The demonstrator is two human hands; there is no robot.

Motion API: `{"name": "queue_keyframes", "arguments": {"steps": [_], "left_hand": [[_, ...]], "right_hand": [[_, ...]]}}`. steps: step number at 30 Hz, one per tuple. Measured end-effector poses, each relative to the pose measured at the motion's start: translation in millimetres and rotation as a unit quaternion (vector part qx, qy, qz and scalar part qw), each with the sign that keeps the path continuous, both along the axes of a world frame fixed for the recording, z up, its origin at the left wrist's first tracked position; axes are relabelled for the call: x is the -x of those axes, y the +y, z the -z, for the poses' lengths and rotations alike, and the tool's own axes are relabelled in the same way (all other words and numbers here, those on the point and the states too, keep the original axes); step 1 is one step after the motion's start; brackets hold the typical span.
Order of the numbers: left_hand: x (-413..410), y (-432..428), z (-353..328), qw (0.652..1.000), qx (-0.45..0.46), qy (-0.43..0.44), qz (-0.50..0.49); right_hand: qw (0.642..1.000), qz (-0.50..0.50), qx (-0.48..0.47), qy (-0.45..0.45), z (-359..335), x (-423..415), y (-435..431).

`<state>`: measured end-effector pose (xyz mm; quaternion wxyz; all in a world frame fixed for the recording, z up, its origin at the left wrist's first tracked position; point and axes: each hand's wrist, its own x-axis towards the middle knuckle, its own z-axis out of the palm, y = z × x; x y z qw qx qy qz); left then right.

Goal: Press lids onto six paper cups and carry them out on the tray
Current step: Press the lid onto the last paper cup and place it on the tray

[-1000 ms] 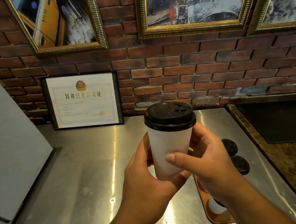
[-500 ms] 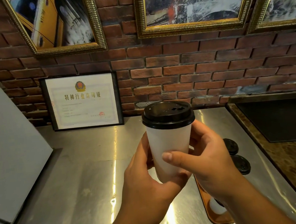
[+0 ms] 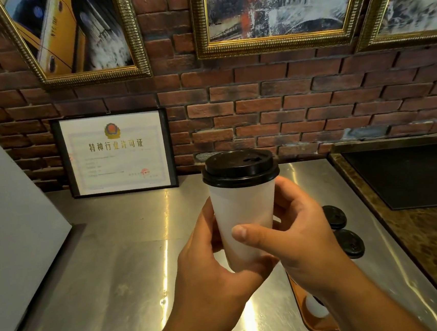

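Note:
A white paper cup (image 3: 243, 216) with a black lid (image 3: 239, 168) seated on it is held up over the steel counter (image 3: 115, 268). My left hand (image 3: 208, 270) grips its lower part from the left and beneath. My right hand (image 3: 299, 235) grips it from the right, thumb across the front. An orange tray (image 3: 305, 314) lies low right, mostly hidden by my right arm; a white cup (image 3: 315, 308) on it shows only partly. Two black lids (image 3: 334, 217) (image 3: 350, 243) show beyond my right hand; whether they top cups is hidden.
A white box (image 3: 13, 238) fills the left side of the counter. A framed certificate (image 3: 116, 152) leans on the brick wall at the back. A dark recessed panel (image 3: 410, 173) in a brown stone top sits at the right.
Both hands keep the same hold on the lidded cup, which has drifted up very slightly.

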<state>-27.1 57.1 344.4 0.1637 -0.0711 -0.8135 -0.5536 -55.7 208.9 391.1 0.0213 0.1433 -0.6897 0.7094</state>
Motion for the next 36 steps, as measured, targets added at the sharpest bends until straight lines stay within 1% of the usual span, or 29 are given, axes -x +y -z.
{"name": "queue_keyframes", "arguments": {"steps": [6,13,19,27,32,36], "left_hand": [[-0.6,-0.3,-1.8,1.000,-0.003,0.006,-0.005],[-2.5,0.8,0.6,1.000,-0.006,0.008,0.001],[-4.8,-4.0,-4.7,1.000,-0.021,0.009,0.008],[-7.6,-6.8,-3.6,1.000,-0.009,0.003,0.004],[-9.0,-6.8,-8.0,1.000,-0.009,0.002,0.000],[-11.1,-3.8,-6.7,1.000,-0.002,0.004,0.003]], "right_hand": [[1.000,-0.024,0.011,-0.016,1.0,-0.2,0.1],[1.000,-0.004,0.007,-0.009,3.2,-0.1,0.1],[0.999,-0.037,0.011,-0.017,1.2,-1.1,-0.5],[1.000,-0.016,0.019,0.003,2.0,-1.6,-0.3],[0.999,-0.037,0.031,0.002,-1.1,-2.1,0.0],[0.999,-0.016,0.024,0.013,-1.6,-3.2,0.8]]}}
